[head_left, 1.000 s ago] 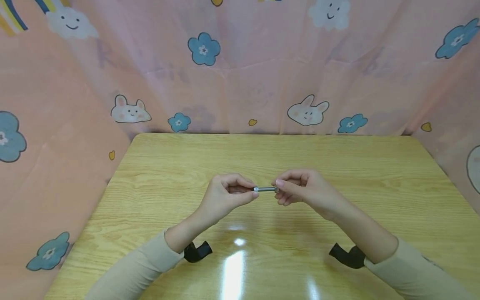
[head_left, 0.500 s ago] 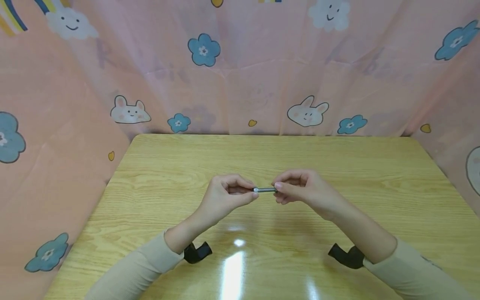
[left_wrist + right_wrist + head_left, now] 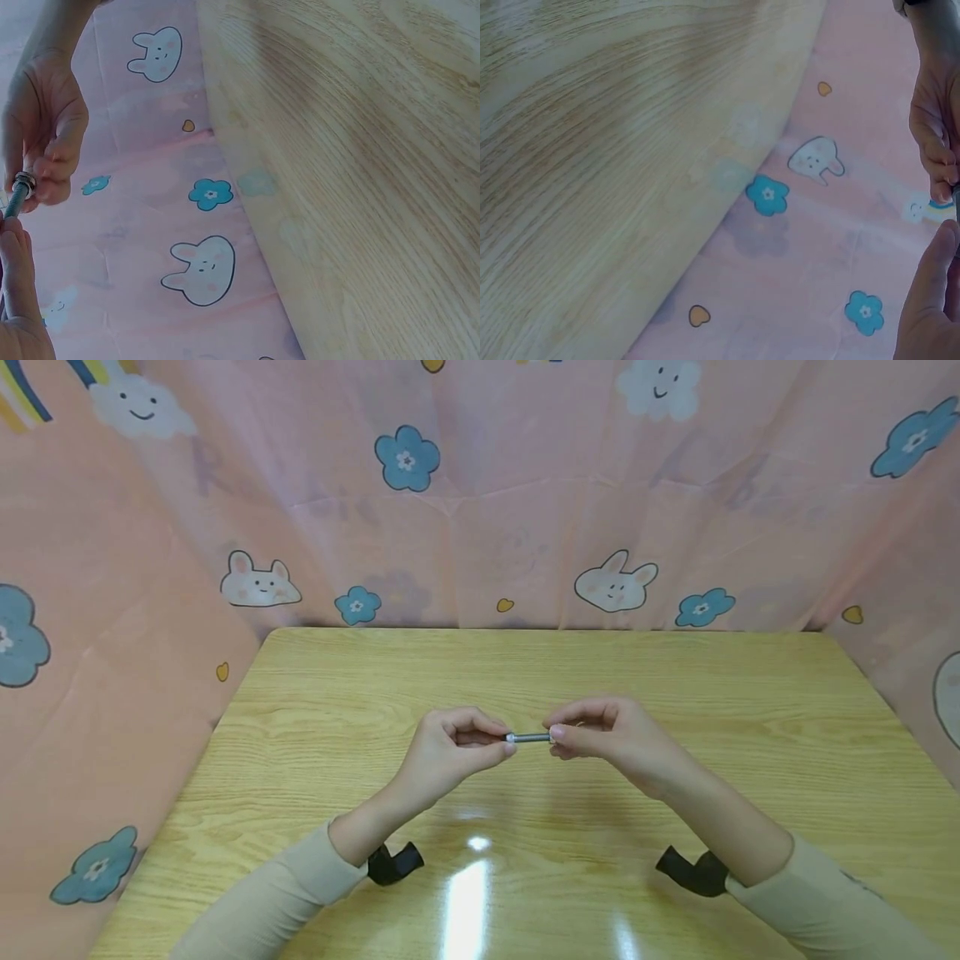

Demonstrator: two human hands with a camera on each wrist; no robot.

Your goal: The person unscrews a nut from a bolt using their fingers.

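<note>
A silver threaded bolt [image 3: 532, 737] is held level between both hands above the table. My left hand [image 3: 442, 753] pinches its left end between thumb and forefinger. At the other end, the thumb and fingers of my right hand [image 3: 628, 745] pinch a small metal nut with what looks like a washer [image 3: 25, 181], seen around the thread in the left wrist view. The bolt's head end is mostly hidden by my left fingertips. Only a sliver of the bolt shows at the edge of the right wrist view, between the two hands.
Beneath the hands lies a wood-grain table [image 3: 360, 677] with bright light reflections near its front. A pink curtain [image 3: 510, 518] printed with rabbits, clouds and flowers hangs behind it and along both sides. Black wrist mounts [image 3: 395, 864] are strapped by the sleeves.
My right fingers shift slightly around the nut end, the lower fingers drawing up behind the thumb. My left hand and the bolt stay in nearly the same place.
</note>
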